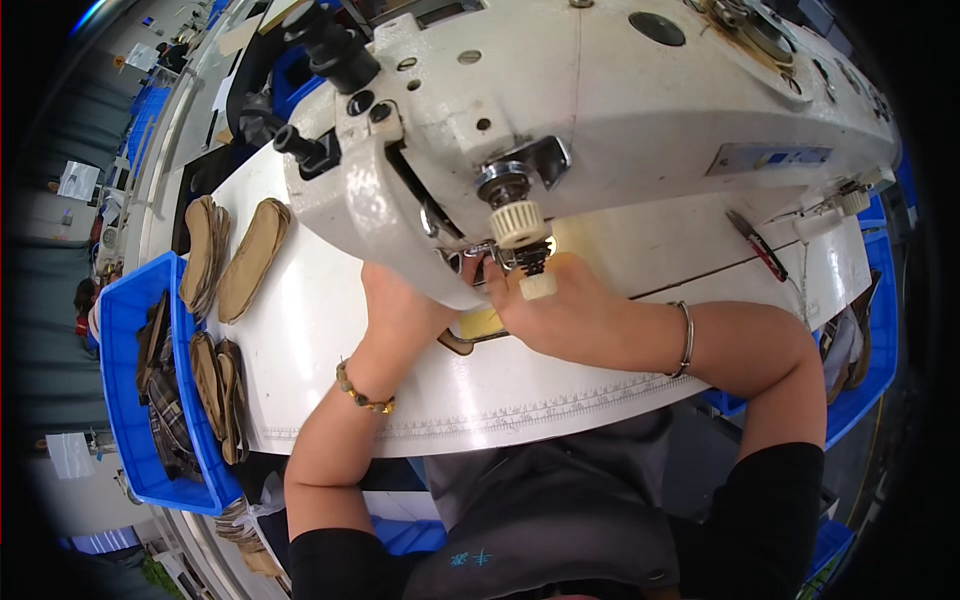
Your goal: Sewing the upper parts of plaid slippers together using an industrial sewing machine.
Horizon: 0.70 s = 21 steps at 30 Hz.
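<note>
My left hand [400, 305], with a beaded bracelet, reaches under the head of a white sewing machine [620, 120], its fingers mostly hidden. My right hand [555, 310], with a metal bangle on the wrist, is bent in at the presser foot [478, 252], fingers curled; what they hold is hidden. Beneath both hands, a brown-edged piece [455, 342] shows beside a yellow area [478, 322] on the white machine table [320, 395], which has a ruler along its front edge.
Stacks of tan curved pieces [240, 260] lie at the left, beside a blue bin [120, 390] of dark material. Another blue bin [870, 370] holds pieces at the right. Scissors or a snipper [760, 245] lie right of the needle area. Distant people [170, 55] appear at far left.
</note>
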Each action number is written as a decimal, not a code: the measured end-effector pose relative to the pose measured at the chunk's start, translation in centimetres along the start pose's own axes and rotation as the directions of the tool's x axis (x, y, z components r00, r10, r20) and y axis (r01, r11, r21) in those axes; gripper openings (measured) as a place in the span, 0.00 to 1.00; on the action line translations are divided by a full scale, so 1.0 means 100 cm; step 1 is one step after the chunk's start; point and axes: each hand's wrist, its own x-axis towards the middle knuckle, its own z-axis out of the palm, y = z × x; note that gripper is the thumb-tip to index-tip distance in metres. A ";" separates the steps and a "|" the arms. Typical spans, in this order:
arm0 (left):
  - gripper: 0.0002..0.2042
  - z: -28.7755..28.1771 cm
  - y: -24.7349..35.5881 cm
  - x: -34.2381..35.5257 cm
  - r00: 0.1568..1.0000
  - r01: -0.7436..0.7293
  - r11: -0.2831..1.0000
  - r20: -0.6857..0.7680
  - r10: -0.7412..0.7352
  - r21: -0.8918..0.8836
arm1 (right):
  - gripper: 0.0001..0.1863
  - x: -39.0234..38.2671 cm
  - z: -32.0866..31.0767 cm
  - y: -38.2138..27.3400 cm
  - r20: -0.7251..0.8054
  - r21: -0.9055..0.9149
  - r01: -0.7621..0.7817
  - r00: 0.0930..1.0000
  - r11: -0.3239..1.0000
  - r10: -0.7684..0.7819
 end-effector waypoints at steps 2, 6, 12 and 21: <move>0.11 -0.003 0.003 0.002 0.999 0.028 1.000 0.036 -0.027 -0.008 | 0.22 0.001 -0.006 -0.005 0.038 0.021 -0.041 0.998 0.999 0.040; 0.13 -0.002 0.002 0.000 0.984 0.116 0.992 0.139 -0.109 -0.046 | 0.11 0.000 -0.018 -0.015 -0.010 -0.048 0.001 1.000 0.999 -0.001; 0.16 -0.002 -0.002 0.002 0.896 0.392 0.875 0.336 -0.292 -0.285 | 0.07 0.000 -0.008 -0.023 -0.200 0.132 -0.036 0.978 0.991 0.062; 0.19 -0.004 -0.020 0.000 0.776 0.547 0.771 0.542 -0.322 -0.325 | 0.06 0.005 -0.007 -0.020 -0.187 0.352 -0.027 0.977 0.936 0.099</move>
